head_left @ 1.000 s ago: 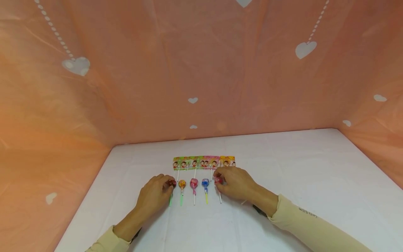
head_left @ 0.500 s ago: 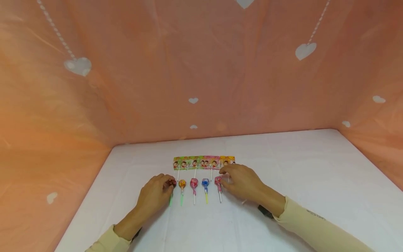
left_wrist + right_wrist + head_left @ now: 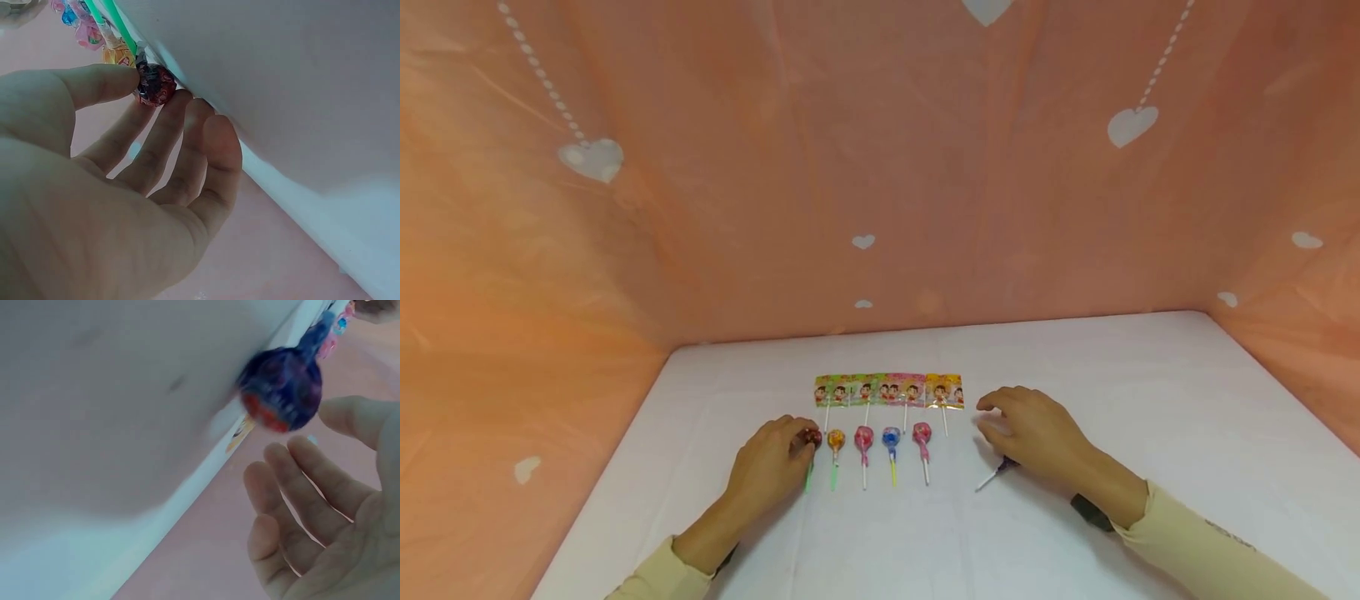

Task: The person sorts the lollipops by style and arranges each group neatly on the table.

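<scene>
My left hand (image 3: 767,462) pinches the wrapped head of a dark red lollipop (image 3: 156,86) between thumb and fingers; its green stick points toward me in the head view. Beside it in a row lie an orange lollipop (image 3: 836,440), a pink one (image 3: 863,439), a blue one with a yellow stick (image 3: 891,438) and a pinkish-red one (image 3: 922,432). To the right of the row, my right hand (image 3: 1041,429) hovers with loosely bent fingers and nothing between them. Partly under it is a dark blue-purple lollipop (image 3: 284,387), its white stick slanting toward the lower left.
Behind the row, flat lollipops in green packets (image 3: 832,391), a pink packet (image 3: 902,389) and a yellow packet (image 3: 943,390) lie side by side, white sticks toward me. They rest on a white tabletop (image 3: 1097,367), with an orange heart-patterned cloth (image 3: 760,208) around its back and sides.
My right hand has let go of the pinkish-red lollipop and moved right, over the dark blue-purple one. The left hand stays at the dark red lollipop.
</scene>
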The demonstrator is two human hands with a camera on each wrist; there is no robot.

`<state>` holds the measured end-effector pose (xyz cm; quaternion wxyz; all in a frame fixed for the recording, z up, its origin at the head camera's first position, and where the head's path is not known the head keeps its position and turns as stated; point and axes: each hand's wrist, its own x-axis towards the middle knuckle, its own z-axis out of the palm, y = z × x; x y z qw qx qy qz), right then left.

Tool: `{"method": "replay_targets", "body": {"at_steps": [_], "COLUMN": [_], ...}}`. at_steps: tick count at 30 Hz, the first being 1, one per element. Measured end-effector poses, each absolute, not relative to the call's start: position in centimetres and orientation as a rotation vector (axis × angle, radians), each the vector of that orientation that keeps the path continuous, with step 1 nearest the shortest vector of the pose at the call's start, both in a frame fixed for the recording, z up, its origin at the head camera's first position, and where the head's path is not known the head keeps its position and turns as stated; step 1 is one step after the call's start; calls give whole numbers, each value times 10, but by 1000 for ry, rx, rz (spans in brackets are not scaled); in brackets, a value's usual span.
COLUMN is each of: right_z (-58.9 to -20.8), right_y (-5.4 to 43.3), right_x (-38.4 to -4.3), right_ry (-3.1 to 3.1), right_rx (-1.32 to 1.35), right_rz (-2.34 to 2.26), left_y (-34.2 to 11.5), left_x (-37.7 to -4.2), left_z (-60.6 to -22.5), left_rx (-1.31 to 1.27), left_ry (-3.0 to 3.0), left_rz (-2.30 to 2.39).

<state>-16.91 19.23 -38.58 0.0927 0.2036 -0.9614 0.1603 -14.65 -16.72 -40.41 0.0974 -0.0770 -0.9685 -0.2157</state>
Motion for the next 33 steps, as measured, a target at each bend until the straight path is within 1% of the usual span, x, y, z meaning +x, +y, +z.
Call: {"method": "replay_targets", "body": {"at_steps": [10,14,33], "right_z": [-384,-387,-392], "right_y": [220,227,237], "right_x": [-161,-159,-142], "right_ry": [-2872,-2851,-2869], "right_rx": [520,537,573], "right_rz": [471,447,466], "left_y": [-167,-167,-169], "left_x": [-146,-146,-146], "left_z": [-403,-402,-405], "left_rx": [-223,-214,-220], "left_ry": [-2863,-2864,-2867], "left_rz": [-644,-648,-648]}}
